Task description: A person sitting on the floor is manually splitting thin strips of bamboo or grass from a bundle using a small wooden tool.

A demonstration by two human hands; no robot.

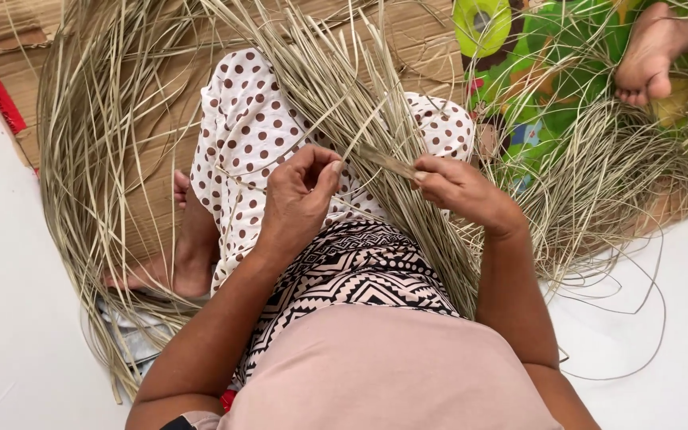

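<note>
The scene is lit evenly by soft, bright daylight; no harsh shadows are cast. The white floor (9, 318) is nearly washed out at both sides. The centre is rendered sharply, while slight softness and stretching are seen towards the edges.

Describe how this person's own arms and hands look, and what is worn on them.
Both forearms are bare from the elbow down. The left hand and right hand wear no gloves, rings or bracelets that can be seen, and both wrists are bare. The fingernails are short and unpainted. A dark band or sleeve edge shows at the left upper arm, by the pale pink top.
</note>
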